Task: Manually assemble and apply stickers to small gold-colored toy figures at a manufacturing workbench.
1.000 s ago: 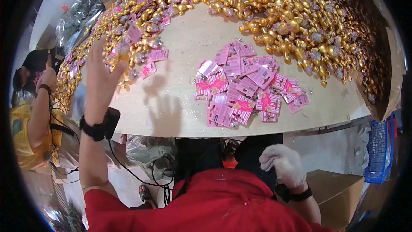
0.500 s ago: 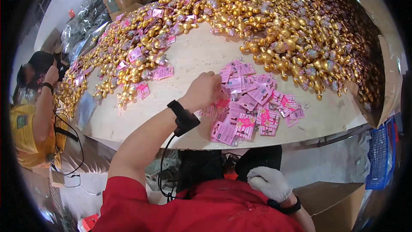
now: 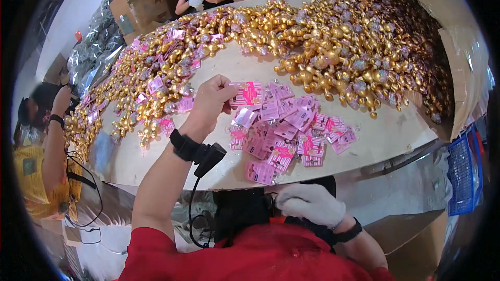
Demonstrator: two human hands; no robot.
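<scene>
My left hand [image 3: 211, 101] pinches a pink-and-white striped card [image 3: 247, 93] by its left edge and holds it up over the pile. Below and to the right of it, a heap of similar pink cards [image 3: 285, 117] lies on the table [image 3: 219, 67], some showing plain pink backs and small clear-and-metal bits. Just off the table's near edge, in front of my body, is my right hand [image 3: 311, 204] in a white glove. Its fingers are curled together, and whatever may be inside them is hidden.
Gold bead-like trinkets [image 3: 333, 52] are mounded along the far side and right, with more mixed with pink cards [image 3: 156, 84] at left. A blue basket [image 3: 463, 171] hangs by the right edge. Two people sit across; another person's arm [image 3: 58, 104] is at left.
My left hand has drawn back leftward from the pile with a striped card in it. My gloved right hand has shifted left and up toward the table edge. The whole view has tilted slightly.
</scene>
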